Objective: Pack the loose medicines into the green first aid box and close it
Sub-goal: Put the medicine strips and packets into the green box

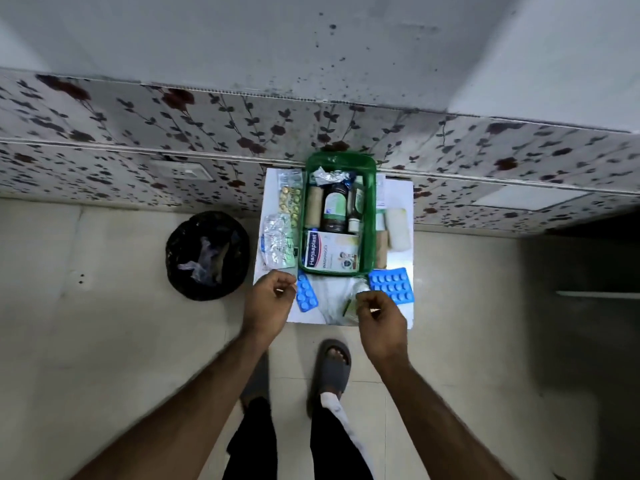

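Note:
The green first aid box (371, 209) stands open on a small white table (403, 313), holding a Hansaplast carton (329, 252), a dark bottle (334, 209) and rolls. Loose medicines lie around it: silver and yellow pill strips (278, 237) on the left, a small blue blister (306, 293) and a larger blue blister (391, 284) in front, a white roll (398, 228) on the right. My left hand (268, 301) hovers by the small blue blister, fingers loosely curled, empty. My right hand (381, 318) hovers over a clear lid or bag (341, 299), also empty.
A black waste bin (207, 254) with plastic scraps stands on the tiled floor left of the table. A floral-patterned wall (138, 133) runs behind the table. My feet in grey slippers (330, 368) are just in front of the table.

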